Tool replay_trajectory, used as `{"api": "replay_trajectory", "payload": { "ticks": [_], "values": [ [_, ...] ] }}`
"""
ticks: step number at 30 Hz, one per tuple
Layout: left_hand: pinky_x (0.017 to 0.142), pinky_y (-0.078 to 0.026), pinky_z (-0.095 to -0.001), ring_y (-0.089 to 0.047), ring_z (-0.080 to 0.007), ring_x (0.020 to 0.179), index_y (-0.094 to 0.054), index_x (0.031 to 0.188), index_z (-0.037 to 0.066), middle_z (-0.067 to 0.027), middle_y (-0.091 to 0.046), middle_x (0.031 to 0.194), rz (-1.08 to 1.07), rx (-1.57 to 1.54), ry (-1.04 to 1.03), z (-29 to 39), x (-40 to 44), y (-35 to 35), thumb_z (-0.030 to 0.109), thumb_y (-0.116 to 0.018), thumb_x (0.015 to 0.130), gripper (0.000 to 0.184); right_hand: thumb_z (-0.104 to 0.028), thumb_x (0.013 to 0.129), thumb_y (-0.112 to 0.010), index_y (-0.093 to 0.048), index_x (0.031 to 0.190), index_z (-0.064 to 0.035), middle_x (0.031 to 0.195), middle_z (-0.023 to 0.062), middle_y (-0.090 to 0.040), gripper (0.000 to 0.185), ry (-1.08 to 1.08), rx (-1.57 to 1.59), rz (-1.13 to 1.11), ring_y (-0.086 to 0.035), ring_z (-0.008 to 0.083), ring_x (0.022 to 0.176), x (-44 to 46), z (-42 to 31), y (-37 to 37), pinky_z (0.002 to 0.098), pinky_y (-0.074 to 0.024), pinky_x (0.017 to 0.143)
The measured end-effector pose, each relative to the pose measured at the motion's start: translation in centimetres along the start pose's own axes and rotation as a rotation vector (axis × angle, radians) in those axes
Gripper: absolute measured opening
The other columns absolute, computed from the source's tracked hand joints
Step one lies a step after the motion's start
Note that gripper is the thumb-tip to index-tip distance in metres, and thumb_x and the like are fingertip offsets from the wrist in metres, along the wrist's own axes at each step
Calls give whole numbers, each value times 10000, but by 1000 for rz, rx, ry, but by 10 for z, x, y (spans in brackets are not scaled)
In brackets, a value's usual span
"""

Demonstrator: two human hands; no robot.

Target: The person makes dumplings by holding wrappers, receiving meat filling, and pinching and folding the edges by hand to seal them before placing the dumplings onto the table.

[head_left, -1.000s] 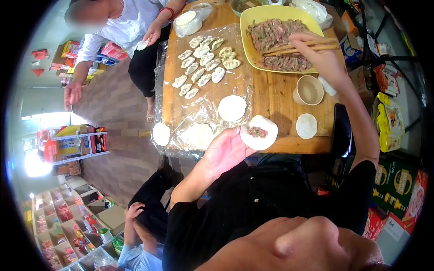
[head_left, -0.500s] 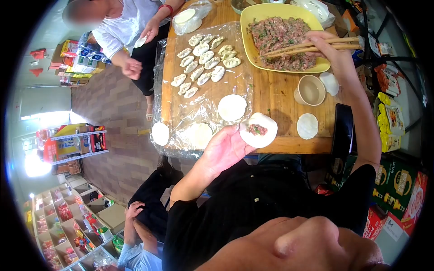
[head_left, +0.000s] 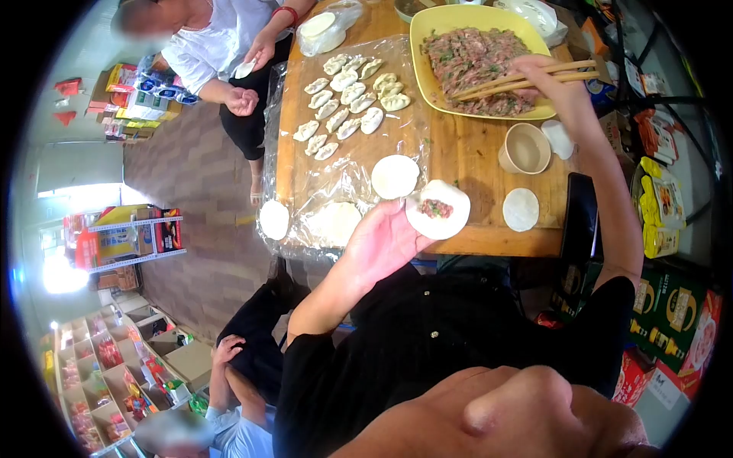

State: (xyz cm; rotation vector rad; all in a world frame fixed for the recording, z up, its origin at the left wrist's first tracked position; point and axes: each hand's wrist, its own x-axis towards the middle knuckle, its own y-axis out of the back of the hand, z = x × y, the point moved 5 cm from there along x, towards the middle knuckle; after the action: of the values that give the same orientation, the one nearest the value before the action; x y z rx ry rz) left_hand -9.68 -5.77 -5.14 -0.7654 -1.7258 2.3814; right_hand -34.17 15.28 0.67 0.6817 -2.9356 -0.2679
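Note:
My left hand holds a round dumpling wrapper near the table's front edge, with a small lump of minced meat filling on it. My right hand is closed round a pair of wooden chopsticks. Their tips touch the meat filling in the yellow dish. Several folded dumplings lie on the plastic sheet to the left. Flat wrappers rest nearby, one wrapper beside my left hand and another wrapper on the bare wood.
A paper cup stands below the dish on the wooden table. A dark flat object lies at the right edge. Across the table a person holds a wrapper. Another person sits at the lower left, near compartmented shelves.
My right hand and the chopsticks have shifted slightly within the dish. The person across the table has brought their two hands closer together. The filled wrapper stays in my left hand.

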Motion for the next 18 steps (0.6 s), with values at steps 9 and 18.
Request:
{"api": "replay_trajectory", "payload": {
  "ticks": [9, 18],
  "values": [
    [1067, -421, -410, -505, -291, 1271, -410, 1358, -27, -171, -490, 1391, -98, -142, -70, 11, -6, -24, 321, -421, 991, 506, -182, 973, -539, -592, 1125, 51, 1032, 145, -629, 282, 85, 388, -181, -635, 189, 943, -85, -48, 2, 314, -537, 855],
    [1036, -445, -464, -487, -346, 1280, -347, 1412, -40, -223, -454, 1410, -152, -289, -100, -5, -35, -20, 392, -445, 974, 622, -201, 910, -617, -621, 1042, 43, 1010, 144, -653, 277, 260, 124, -213, -645, 238, 960, -148, -94, -32, 356, -490, 904]
  ]
}}
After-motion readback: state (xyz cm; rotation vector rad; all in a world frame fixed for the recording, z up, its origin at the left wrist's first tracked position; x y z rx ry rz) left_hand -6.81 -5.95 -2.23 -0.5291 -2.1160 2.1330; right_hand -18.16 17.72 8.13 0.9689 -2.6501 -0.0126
